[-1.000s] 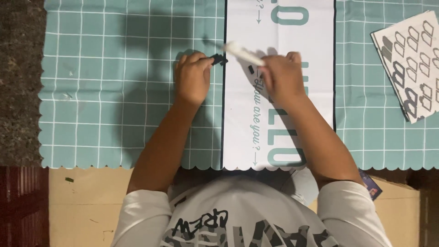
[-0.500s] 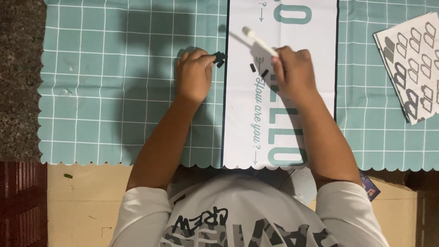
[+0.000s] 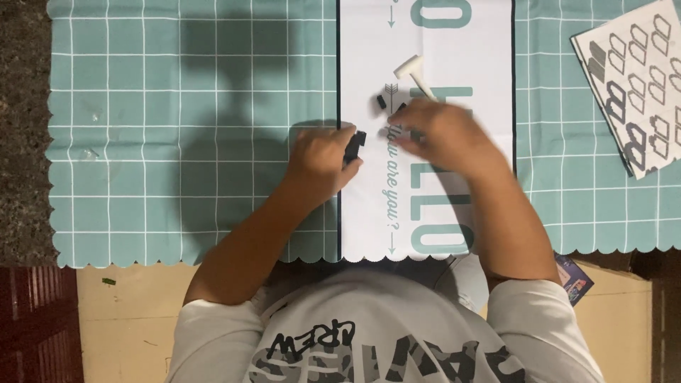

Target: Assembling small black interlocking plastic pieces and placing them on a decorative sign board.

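1. Left hand (image 3: 320,162) grip is clamped on a small black plastic piece (image 3: 354,147), now slid onto the edge of the white lettered paper strip (image 3: 489,106).
2. Right hand (image 3: 445,135) holds a small white mallet (image 3: 413,71), tipped up since a moment ago; two black bits (image 3: 381,101) lie beside it.
3. Teal checked mat (image 3: 177,106) sits underneath.

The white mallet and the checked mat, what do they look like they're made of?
The mallet looks like matte white plastic: even colour, no grain or shine, though painted wood is possible. The mat looks like thin wipeable vinyl or coated cloth: flat teal with a white grid, scalloped edges, slight wrinkles near its left side.
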